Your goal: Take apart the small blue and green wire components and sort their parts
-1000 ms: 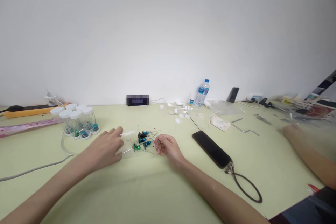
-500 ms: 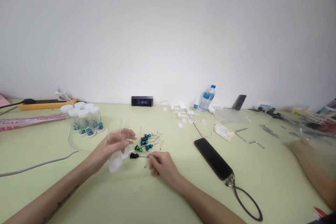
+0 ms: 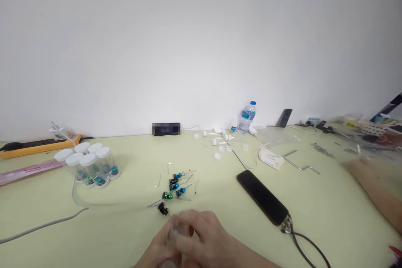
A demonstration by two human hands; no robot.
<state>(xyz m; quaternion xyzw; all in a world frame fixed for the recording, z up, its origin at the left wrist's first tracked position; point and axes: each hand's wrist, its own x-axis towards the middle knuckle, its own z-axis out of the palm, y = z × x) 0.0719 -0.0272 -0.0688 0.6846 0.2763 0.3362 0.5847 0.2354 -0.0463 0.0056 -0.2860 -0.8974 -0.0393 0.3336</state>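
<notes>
Close together at the bottom centre, my left hand (image 3: 158, 247) and my right hand (image 3: 204, 234) are closed around a clear plastic tube (image 3: 179, 232), blurred and largely hidden by the fingers. A whitish round end shows low between the hands. Just beyond my fingers is a small black metal fitting (image 3: 162, 208); whether its wire reaches into my hand I cannot tell. Behind it lie a green fitting (image 3: 167, 195) and several blue and black ones (image 3: 180, 191) with thin metal wires. Small L-shaped hex keys (image 3: 159, 180) lie beside them.
Capped tubes (image 3: 89, 161) with fittings inside stand at the left, near a yellow power strip (image 3: 40, 145). A phone (image 3: 262, 197) with a strap lies right of my hands. Loose tubes and white caps (image 3: 217, 156) lie farther back. Another person's arm (image 3: 373, 192) reaches in at right.
My left hand has brought the clear tube down and right, to my right hand, which has come nearer the table's front. The black fitting has turned. The view has shifted slightly.
</notes>
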